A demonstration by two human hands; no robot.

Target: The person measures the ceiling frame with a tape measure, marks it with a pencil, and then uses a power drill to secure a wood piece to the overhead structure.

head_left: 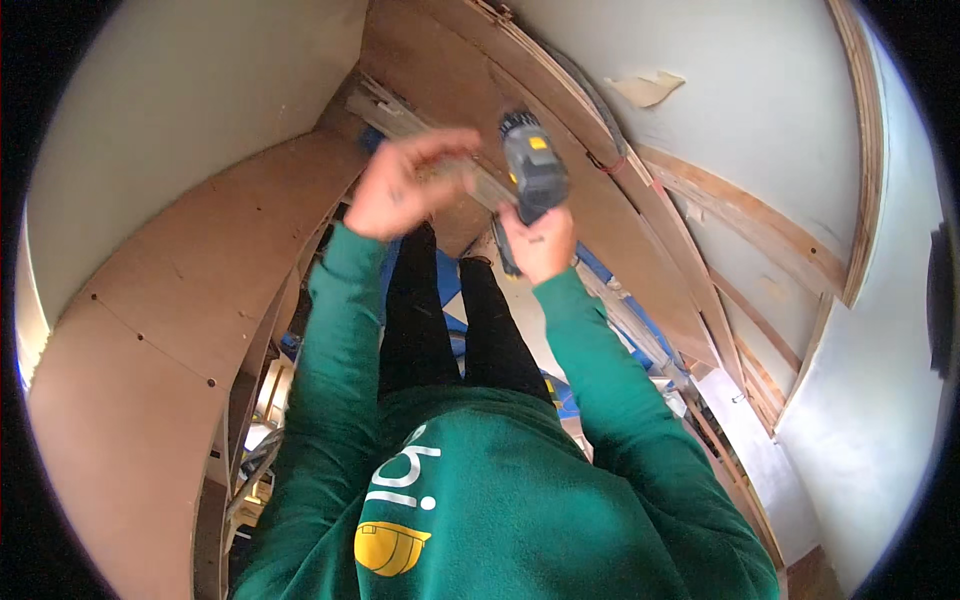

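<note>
My right hand [545, 245] is closed round the grip of a grey and black cordless drill [533, 165] with yellow patches. The drill's black chuck points away from me, and nothing touches its tip. To the left, my left hand [400, 190] is raised and slightly blurred. Its fingers and thumb reach toward the drill with a gap between them, and no object shows in them. Below both hands runs a long, worn wooden strip [490, 187], partly hidden by the left hand.
A brown board [165, 290] with several dark holes curves along the left. On the right, wooden battens [745, 215] cross a pale wall with a torn flap [648, 90]. Blue sheeting [590, 262] lies around my legs. A cluttered opening [265, 420] shows at lower left.
</note>
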